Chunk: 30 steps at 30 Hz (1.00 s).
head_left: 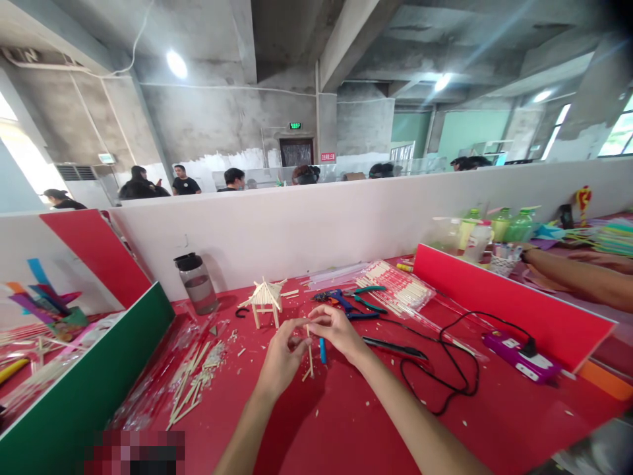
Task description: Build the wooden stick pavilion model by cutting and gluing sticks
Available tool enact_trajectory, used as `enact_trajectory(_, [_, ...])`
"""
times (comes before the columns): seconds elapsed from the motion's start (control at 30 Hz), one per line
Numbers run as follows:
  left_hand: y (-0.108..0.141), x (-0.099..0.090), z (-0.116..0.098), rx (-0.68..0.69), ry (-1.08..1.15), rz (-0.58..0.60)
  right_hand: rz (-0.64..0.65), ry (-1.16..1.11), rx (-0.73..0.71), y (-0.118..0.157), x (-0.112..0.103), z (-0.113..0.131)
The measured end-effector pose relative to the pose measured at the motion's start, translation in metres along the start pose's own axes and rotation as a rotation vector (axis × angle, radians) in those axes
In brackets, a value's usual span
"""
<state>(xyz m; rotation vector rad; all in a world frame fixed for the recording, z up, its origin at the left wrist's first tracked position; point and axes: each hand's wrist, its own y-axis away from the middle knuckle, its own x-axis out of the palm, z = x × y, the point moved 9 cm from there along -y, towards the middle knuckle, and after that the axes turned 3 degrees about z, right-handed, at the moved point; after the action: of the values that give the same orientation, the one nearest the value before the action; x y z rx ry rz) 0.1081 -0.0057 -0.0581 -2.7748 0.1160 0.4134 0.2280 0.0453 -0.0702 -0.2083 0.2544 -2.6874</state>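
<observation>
My left hand (pixel 284 353) and my right hand (pixel 340 335) meet above the red table, fingers pinched together around a small piece made of thin wooden sticks (pixel 311 363). One stick hangs down below the fingertips; the upper part is hidden by the fingers. Just behind my left hand stands a little pavilion model of wooden sticks (pixel 266 298), with a pointed roof and legs. A short blue object (pixel 323 351) is beside my right hand. Behind that hand are a blue glue gun (pixel 340 300) and green-handled pliers (pixel 370 290).
Left, loose sticks and scraps (pixel 198 379) lie by a green divider (pixel 99 369). A water bottle (pixel 198 284) stands behind. To the right are a black cutter (pixel 395 347), black cable (pixel 467 389), purple power strip (pixel 521 356), packed sticks (pixel 395 285) and red divider (pixel 509 303). Another person's arm (pixel 578 277) shows beyond.
</observation>
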Motion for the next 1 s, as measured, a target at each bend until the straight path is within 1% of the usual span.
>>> enact_trajectory(0.13, [-0.001, -0.001, 0.004, -0.013, 0.069, -0.008, 0.035, -0.006, 0.018, 0.001, 0.006, 0.0])
enact_trajectory(0.23, [-0.002, -0.002, 0.006, -0.003, 0.074, -0.005, 0.054, 0.01, 0.009, 0.002, 0.007, 0.0])
enact_trajectory(0.37, [-0.003, -0.007, 0.004, 0.046, 0.021, 0.015, 0.098, 0.057, 0.0, 0.003, 0.007, 0.001])
enact_trajectory(0.53, [-0.004, -0.009, -0.006, 0.1, -0.08, 0.066, 0.192, 0.043, 0.079, 0.006, 0.007, -0.003])
enact_trajectory(0.6, [-0.004, -0.008, -0.008, 0.108, -0.091, 0.083, 0.232, 0.059, 0.096, 0.007, 0.007, -0.003])
enact_trajectory(0.7, [-0.003, -0.007, -0.005, 0.087, -0.088, 0.117, 0.281, 0.093, 0.108, 0.01, 0.009, -0.003])
enact_trajectory(0.87, [-0.003, -0.009, 0.0, 0.074, -0.13, 0.135, 0.302, 0.118, 0.117, 0.01, 0.012, -0.006])
enact_trajectory(1.0, [-0.003, -0.011, -0.005, 0.101, -0.165, 0.098, 0.286, 0.11, 0.111, 0.008, 0.011, -0.008])
